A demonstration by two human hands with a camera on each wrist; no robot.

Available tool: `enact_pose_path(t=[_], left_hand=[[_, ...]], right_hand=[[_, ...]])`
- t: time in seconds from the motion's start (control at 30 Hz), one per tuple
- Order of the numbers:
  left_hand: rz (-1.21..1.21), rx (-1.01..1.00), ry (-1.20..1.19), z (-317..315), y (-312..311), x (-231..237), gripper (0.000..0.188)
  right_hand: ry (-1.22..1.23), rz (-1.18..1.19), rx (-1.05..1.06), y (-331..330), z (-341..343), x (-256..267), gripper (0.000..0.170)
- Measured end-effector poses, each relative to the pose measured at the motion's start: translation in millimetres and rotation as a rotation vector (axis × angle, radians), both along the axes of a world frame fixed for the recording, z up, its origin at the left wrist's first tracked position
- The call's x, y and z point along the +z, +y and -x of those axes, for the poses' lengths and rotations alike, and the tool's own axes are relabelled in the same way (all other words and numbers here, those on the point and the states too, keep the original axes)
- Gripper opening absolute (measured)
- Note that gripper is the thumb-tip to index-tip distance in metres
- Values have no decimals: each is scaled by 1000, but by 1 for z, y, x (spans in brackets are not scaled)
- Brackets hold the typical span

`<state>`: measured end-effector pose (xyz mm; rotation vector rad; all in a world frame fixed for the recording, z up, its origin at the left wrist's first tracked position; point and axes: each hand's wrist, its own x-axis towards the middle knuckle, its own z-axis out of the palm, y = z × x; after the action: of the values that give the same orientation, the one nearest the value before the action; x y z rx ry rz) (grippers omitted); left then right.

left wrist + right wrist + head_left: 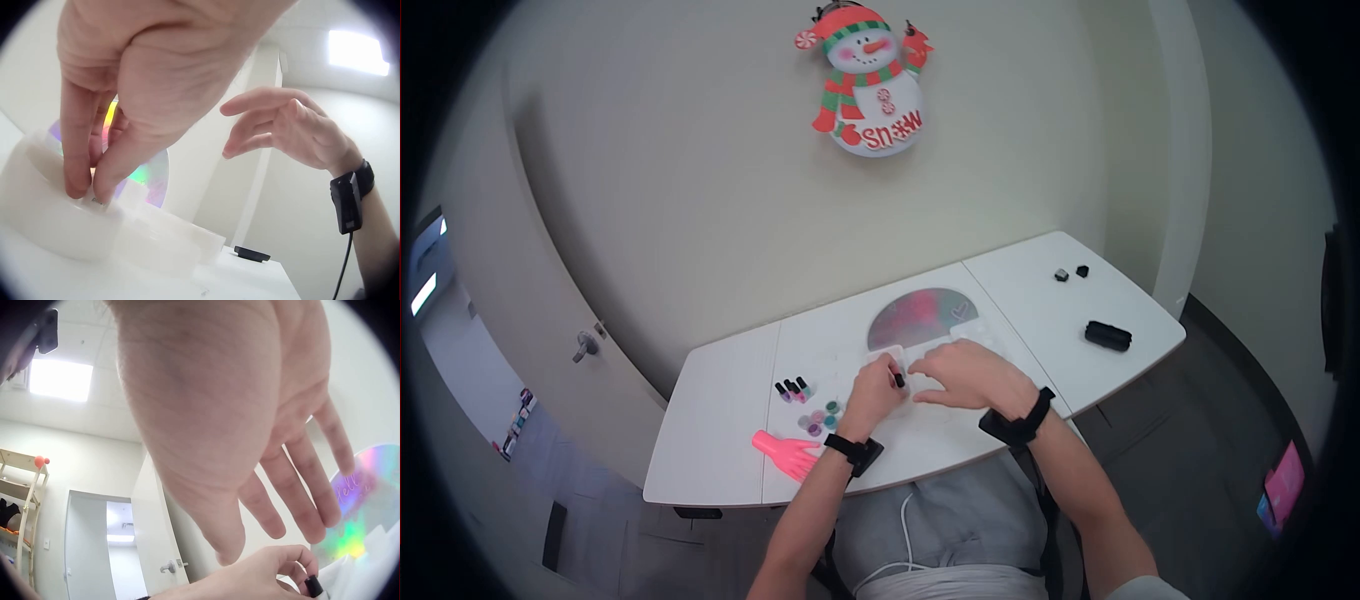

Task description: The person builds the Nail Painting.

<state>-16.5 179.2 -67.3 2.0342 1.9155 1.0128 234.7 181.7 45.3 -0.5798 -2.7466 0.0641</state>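
Left hand (874,394): pinching black-capped bottle (899,380) at white container (44,206), before disc (915,318) | Right hand (972,376): fingers extended, unoccupied, just beside | Surface (700,430), left: pink dummy hand (788,456), pots (831,422)

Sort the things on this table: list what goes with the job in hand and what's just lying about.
Probably part of the job:
black-capped item, in the left hand
milky white container, at that hand's fingertips
black-capped bottles
small pots
pink model hand
perhaps the half-round panel

Apparently just lying about:
black case
two small objects beyond it
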Motion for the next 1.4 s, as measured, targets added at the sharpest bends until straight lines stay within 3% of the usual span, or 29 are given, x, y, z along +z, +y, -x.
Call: enact_pose_path(t=[0.3,0.37,0.43,0.47,0.53,0.63,0.93,1.3,1.4], left_hand=[[74,41,-64,25,-39,46,50],[195,157,-191,49,-61,74,40],[38,267,111,106,-56,55,33],[45,266,119,123,-58,53,33],[31,467,296,141,-63,55,31],[152,481,371,138,-64,57,30],[180,585,498,143,-43,42,16],[104,580,449,146,-51,38,12],[23,504,359,115,-69,68,15]], right_hand=[[-18,75,-37,0,-2,0,48],[0,36,-26,0,-2,-4,48],[4,44,-20,-1,-2,-5,48],[4,45,-16,-1,-2,-6,48],[5,57,-8,-2,0,-8,48],[-4,52,0,-4,4,-7,48],[-19,47,15,-1,5,-13,48],[7,44,13,2,5,-20,46],[19,16,25,2,4,-20,46]])
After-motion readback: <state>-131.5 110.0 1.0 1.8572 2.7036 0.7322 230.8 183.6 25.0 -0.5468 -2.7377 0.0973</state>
